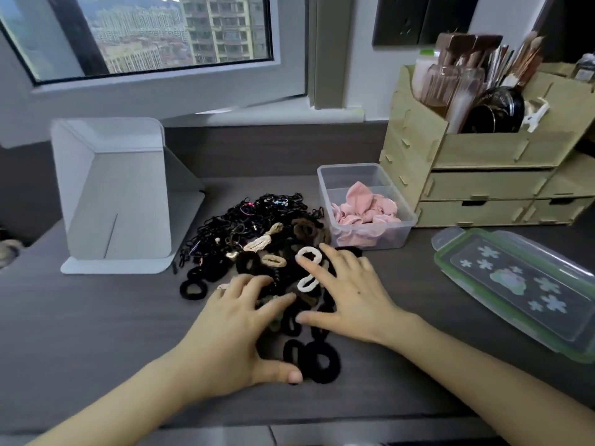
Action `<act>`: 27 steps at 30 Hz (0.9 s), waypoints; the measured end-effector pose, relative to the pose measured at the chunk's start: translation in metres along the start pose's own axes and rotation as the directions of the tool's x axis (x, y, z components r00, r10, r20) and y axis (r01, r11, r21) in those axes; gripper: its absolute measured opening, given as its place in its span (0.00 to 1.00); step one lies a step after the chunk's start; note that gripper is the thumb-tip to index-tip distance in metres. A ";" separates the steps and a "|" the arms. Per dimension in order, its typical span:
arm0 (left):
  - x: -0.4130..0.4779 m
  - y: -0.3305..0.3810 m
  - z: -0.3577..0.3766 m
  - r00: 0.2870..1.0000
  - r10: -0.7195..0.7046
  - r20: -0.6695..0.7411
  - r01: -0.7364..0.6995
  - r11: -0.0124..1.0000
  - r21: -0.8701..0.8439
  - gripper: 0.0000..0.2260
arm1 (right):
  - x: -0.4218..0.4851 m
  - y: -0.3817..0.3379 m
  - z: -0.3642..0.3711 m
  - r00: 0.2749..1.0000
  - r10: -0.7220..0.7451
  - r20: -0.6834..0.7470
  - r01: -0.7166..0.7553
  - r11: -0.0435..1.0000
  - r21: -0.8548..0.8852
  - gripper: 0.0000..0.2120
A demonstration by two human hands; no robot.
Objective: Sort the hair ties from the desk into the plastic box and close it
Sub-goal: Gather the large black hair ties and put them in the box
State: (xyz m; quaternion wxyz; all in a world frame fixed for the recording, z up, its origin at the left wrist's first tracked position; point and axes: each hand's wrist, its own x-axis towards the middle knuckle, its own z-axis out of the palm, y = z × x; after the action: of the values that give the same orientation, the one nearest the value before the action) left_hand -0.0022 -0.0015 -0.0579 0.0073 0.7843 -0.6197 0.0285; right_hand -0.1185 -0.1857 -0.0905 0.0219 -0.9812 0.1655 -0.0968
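A heap of hair ties (254,233), mostly black with a few white, beige and brown ones, lies in the middle of the dark desk. My left hand (238,329) rests flat on the heap's near left part, fingers spread. My right hand (347,294) lies flat on the near right part, its fingers over a white tie (308,254). A thick black tie (322,362) sits by my left thumb. The clear plastic box (325,175) stands behind the heap to the right, with a divider and pink scrunchies (363,207) in its near compartment. Its lid (521,288), green-rimmed with flowers, lies flat at right.
A white folding mirror stand (119,194) stands left of the heap. A wooden organiser (483,175) with drawers, brushes and cosmetics sits behind the box at the right. A window is at the back. The desk's front edge runs just below my forearms.
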 end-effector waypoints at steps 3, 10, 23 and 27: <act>-0.004 0.007 0.010 0.997 -0.020 -0.071 0.025 0.997 0.067 0.40 | 0.007 -0.007 -0.001 0.999 0.002 -0.046 -0.003 1.000 -0.029 0.33; 0.010 -0.006 0.029 0.940 -0.010 -0.341 -0.048 0.986 -0.161 0.14 | -0.004 -0.011 0.000 0.955 -0.089 -0.283 0.105 0.994 0.042 0.11; 0.032 -0.018 0.025 0.875 -0.022 -0.483 -0.101 0.968 -0.228 0.14 | 0.013 0.029 -0.048 0.831 0.180 -0.526 0.156 0.832 0.532 0.13; 0.046 -0.023 0.009 0.851 -0.057 -0.522 -0.133 0.938 -0.320 0.14 | 0.038 0.061 -0.073 0.850 0.297 -0.435 0.021 0.806 0.591 0.10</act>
State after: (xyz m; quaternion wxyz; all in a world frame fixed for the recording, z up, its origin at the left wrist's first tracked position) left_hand 0.0311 -0.0412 -0.0643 0.3123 0.7204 -0.6049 0.1325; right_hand -0.1174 -0.2567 -0.0168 0.2799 -0.8515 0.2019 -0.3948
